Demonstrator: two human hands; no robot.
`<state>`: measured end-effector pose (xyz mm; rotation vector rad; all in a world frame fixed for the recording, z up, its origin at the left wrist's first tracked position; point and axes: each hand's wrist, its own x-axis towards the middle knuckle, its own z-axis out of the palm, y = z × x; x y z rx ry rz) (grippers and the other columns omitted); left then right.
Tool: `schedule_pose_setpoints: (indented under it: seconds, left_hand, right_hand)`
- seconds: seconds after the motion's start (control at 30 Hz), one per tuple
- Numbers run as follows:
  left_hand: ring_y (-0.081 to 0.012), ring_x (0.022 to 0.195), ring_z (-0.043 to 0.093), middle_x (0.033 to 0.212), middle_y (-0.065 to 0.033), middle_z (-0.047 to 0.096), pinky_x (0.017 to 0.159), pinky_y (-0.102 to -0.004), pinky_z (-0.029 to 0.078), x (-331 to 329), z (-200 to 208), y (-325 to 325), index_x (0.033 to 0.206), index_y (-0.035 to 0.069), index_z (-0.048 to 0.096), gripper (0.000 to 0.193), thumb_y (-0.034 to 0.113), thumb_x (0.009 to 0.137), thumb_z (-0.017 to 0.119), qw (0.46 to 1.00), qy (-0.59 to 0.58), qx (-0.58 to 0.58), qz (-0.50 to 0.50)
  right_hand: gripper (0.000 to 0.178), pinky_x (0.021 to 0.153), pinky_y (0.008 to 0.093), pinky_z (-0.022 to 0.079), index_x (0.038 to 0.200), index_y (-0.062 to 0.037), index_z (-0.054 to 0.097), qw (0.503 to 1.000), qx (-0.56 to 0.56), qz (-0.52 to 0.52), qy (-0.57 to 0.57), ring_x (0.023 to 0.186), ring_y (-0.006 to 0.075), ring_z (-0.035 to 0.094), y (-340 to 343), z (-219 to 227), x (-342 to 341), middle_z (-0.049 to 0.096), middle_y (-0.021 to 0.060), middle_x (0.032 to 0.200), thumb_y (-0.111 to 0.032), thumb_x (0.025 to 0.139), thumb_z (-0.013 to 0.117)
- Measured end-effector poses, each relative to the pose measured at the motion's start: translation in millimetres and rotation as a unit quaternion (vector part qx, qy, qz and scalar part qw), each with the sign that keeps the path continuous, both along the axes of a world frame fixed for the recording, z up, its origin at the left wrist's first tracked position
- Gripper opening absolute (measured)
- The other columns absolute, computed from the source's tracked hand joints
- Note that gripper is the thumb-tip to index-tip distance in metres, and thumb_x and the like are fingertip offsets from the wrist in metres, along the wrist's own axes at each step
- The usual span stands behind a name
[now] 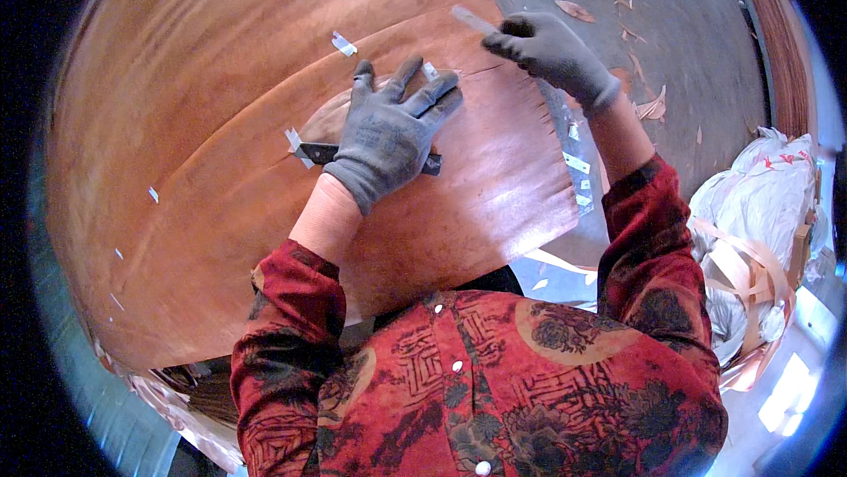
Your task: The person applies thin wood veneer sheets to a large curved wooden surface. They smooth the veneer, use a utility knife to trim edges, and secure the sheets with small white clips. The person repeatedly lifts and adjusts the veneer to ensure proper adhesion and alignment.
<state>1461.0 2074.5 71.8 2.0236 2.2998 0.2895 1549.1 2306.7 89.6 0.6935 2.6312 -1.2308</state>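
L hand [384, 137], gray-gloved, is at 11 o'clock in view, palm down on the brown sheet [221, 256], fingers spread wide; it lies over a dark bar [319, 152] whose ends poke out at 9 & 4 o'clock of the palm. Can't tell if it grips the bar. R hand [556, 58], same type of glove, is at 1 o'clock, fingers curled, pinching one end of a clear strip [472, 20]; strip points to 10 o'clock from the hand, over the sheet's R edge, can't tell if touching. White tabs [343, 44] sit on the sheet at 11, 9 & 1 o'clock of L hand, w/ a few smaller ones at 9 o'clock in view. At 2 o'clock: gray tabletop [697, 36] w/ thin scraps [575, 10], then a brown stack [776, 45]. White bag [750, 181] at 3 o'clock, pale bands [750, 270] just below.
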Motion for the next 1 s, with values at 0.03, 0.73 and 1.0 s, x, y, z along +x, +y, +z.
schedule_pose_setpoints:
  seconds: [0.03,0.73,1.0]
  left_hand:
    - [-0.0232,0.127,0.037,0.134,0.0061,0.046,0.101,-0.0640,0.021,0,-1,0,0.122,0.026,0.054,0.063,0.041,0.063,0.069,1.000,0.004,0.001,0.000]
    - [-0.0256,0.128,0.036,0.139,0.0065,0.040,0.101,-0.0610,0.022,0,-5,-4,0.133,0.026,0.043,0.070,0.035,0.067,0.066,0.999,0.032,-0.025,0.000]
    - [-0.0377,0.135,0.016,0.144,-0.0077,0.030,0.107,-0.0560,0.010,4,-3,2,0.141,0.010,0.025,0.082,0.020,0.067,0.058,0.999,-0.005,0.029,0.028]
  right_hand:
    - [0.026,0.049,0.0209,0.039,0.082,-0.0021,0.064,0.996,-0.080,-0.044,0.006,0.058,0.0061,0.049,-2,4,6,0.054,0.0007,0.065,-0.027,0.082,0.060]
    - [0.059,0.056,0.0370,0.048,0.057,0.0002,0.063,0.987,0.026,-0.107,-0.113,0.056,0.0265,0.062,-68,9,6,0.057,0.0170,0.051,-0.054,0.079,0.053]
    - [0.055,0.068,0.0411,0.049,0.069,-0.0028,0.067,0.980,0.039,-0.078,-0.177,0.069,0.0342,0.064,-55,0,3,0.063,0.0198,0.067,-0.055,0.076,0.052]
